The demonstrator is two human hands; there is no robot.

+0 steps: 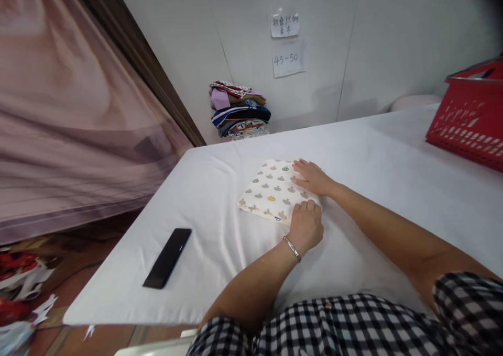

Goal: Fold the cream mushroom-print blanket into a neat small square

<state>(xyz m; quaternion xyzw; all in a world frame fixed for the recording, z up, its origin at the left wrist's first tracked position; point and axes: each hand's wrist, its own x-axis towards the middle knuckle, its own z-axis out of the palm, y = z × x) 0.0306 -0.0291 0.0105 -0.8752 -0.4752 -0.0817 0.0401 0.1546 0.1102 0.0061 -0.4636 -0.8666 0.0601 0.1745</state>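
Note:
A folded white cloth (pixel 267 193) printed with grey mushroom shapes and a few green and yellow ones lies flat on the table. My left hand (pixel 306 222), with a silver bracelet at the wrist, has its fingers curled over the cloth's near right corner. The fingertips there are hidden from view. On the far right part of the cloth rests my right hand (pixel 312 178), fingers stretched out and pressing flat.
A black phone (pixel 167 257) lies on the white-covered table (pixel 188 193), to the left. Several folded clothes (pixel 240 110) are stacked beyond the far edge. A red plastic basket (pixel 467 118) stands at the right. Pink curtains (pixel 86 110) hang left; handwritten papers (pixel 290 58) are on the wall.

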